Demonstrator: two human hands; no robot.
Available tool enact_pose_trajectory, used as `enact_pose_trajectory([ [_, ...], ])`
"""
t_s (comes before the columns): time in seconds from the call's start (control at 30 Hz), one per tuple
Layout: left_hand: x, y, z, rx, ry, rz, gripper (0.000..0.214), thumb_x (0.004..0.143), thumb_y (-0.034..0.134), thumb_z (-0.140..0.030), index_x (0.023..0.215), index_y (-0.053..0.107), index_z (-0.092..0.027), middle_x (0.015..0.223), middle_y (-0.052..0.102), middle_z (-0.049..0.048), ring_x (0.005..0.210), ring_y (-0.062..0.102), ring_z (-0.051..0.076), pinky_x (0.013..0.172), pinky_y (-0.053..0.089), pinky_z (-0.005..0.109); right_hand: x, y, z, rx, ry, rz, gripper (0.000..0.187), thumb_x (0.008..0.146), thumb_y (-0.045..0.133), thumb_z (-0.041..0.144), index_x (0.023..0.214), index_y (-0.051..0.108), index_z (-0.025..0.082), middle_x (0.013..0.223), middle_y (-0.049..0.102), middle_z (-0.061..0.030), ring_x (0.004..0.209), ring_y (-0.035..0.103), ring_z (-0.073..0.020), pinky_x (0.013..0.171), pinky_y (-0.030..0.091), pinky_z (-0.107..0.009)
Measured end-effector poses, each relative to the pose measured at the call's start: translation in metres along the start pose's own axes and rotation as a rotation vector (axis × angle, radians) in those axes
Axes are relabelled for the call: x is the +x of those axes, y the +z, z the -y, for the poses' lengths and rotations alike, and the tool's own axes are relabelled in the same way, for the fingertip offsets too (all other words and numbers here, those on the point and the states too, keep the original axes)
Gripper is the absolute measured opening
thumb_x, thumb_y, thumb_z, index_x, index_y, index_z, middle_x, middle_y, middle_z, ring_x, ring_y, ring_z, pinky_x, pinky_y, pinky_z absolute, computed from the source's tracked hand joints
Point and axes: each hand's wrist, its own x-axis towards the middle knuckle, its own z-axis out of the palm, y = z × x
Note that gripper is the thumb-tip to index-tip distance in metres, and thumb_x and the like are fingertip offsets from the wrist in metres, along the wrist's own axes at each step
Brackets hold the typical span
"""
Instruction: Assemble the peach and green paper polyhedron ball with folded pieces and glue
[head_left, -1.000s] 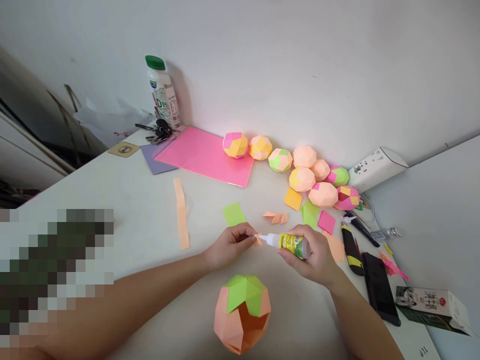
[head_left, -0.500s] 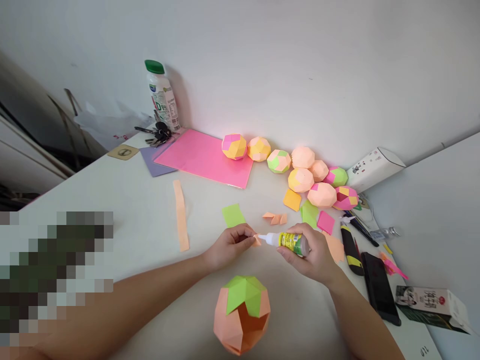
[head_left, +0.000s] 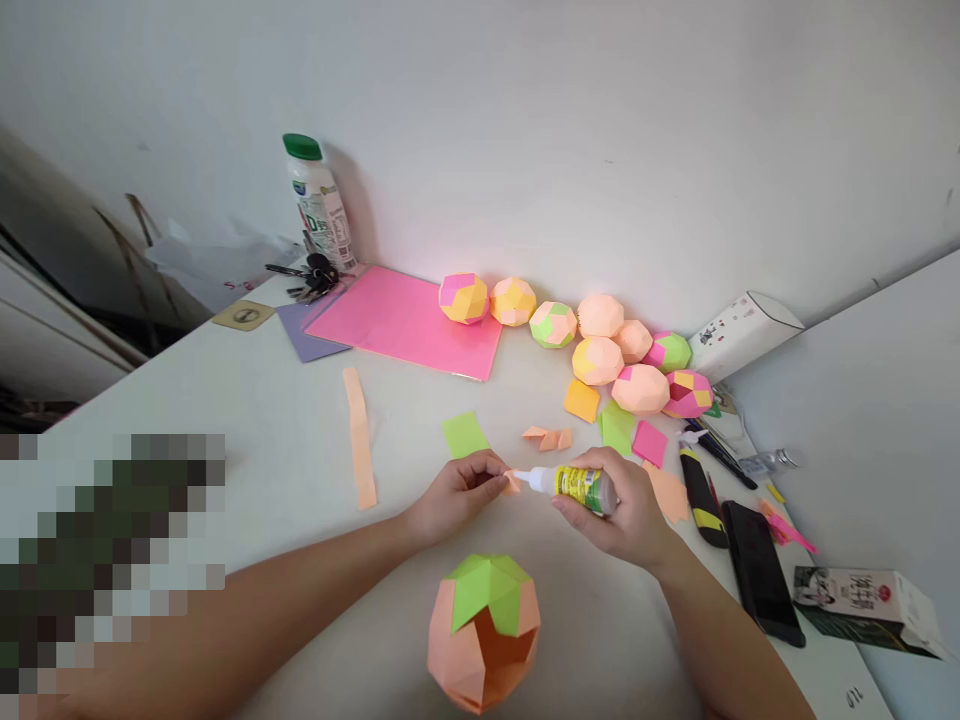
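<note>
My left hand (head_left: 454, 495) pinches a small folded orange paper piece (head_left: 513, 483) just above the white table (head_left: 262, 420). My right hand (head_left: 626, 510) grips a small glue bottle (head_left: 577, 486) with a yellow-green label, lying sideways, its white nozzle touching the paper piece. In front of me, close to the table's near edge, sits a partly built orange paper ball (head_left: 484, 632) with a green top and an open side. A few folded orange pieces (head_left: 551, 437) lie just beyond my hands.
Several finished paper balls (head_left: 600, 355) line the wall. Pink sheet (head_left: 405, 320), purple sheet, orange strip (head_left: 358, 435), green squares (head_left: 465, 433), a drink bottle (head_left: 315, 205) and keys lie at the back left. Phone (head_left: 757, 570), marker (head_left: 699, 492), pens and cartons (head_left: 862, 598) crowd the right.
Both hands hold the same pose, nozzle against the paper piece. Only the view has shifted slightly, so things sit a little lower and to the left in the picture.
</note>
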Motion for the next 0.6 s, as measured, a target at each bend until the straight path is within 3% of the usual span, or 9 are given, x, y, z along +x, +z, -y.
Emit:
enact_pose_trajectory([
  [0.6,-0.0005,0.0022,-0.0041,0.008,-0.021,-0.028,0.033,0.080,0.064,-0.050,0.077,0.063,-0.017,0.076,0.055,-0.0002,0.060,0.046,0.010,0.055,0.038,0.022,-0.0008,0.0030,-0.0005,0.002,-0.012,-0.003,0.021,0.080,0.067,0.029,0.092,0.051,0.022,0.069,0.059,0.0018,0.055,0.053,-0.0123,0.051,0.041,-0.023],
])
